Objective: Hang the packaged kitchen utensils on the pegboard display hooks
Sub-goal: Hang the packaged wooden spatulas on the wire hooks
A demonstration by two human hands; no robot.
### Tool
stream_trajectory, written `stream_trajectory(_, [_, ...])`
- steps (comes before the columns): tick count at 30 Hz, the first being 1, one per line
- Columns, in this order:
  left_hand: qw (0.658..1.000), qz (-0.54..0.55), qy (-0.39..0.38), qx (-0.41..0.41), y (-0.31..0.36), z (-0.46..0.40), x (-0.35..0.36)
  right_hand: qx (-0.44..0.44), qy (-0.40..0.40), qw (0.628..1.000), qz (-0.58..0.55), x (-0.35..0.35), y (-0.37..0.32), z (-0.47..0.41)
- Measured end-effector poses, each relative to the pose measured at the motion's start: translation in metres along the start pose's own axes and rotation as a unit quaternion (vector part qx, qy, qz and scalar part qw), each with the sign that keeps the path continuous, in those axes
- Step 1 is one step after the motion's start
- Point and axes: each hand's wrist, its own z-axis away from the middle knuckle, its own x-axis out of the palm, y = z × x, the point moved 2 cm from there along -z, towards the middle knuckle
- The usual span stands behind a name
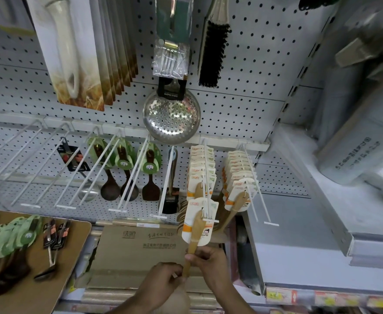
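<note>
Both of your hands hold one packaged wooden spatula (pixel 196 232) by its bare handle. Your right hand (pixel 209 260) grips the handle higher up, fingers curled round it; your left hand (pixel 163 282) pinches the lower end between thumb and fingertips. The spatula's white and orange card sits at the front tip of a long white hook (pixel 206 191) on the pegboard (pixel 242 53), with the hook's wires passing through the card's top. More identical carded spatulas (pixel 200 168) hang behind it on the same hook, and another full row (pixel 239 175) fills the hook to the right. A flat cardboard box (pixel 138 250) lies below your hands. Left of it, a brown board (pixel 50 277) carries green-carded dark spoons (pixel 9 239).
</note>
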Motion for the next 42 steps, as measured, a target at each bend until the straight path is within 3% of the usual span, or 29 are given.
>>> stream_trajectory(9, [0.998, -0.006, 0.061, -0.03, 0.015, -0.044, -0.013, -0.032, 0.003, 0.999, 0.039, -0.007, -0.031, -0.043])
stream_trajectory(29, [0.998, -0.002, 0.047, -0.042, 0.013, -0.071, -0.014, -0.067, 0.003, 0.985, 0.156, -0.017, -0.033, -0.07])
stream_trajectory(36, [0.992, -0.051, 0.111, -0.043, 0.009, -0.044, -0.033, -0.076, 0.028, 0.97, 0.23, -0.022, -0.013, -0.063])
stream_trajectory(42, [0.978, -0.138, 0.155, 0.01, 0.016, -0.018, -0.072, -0.094, 0.026, 0.937, 0.336, -0.027, -0.017, -0.041])
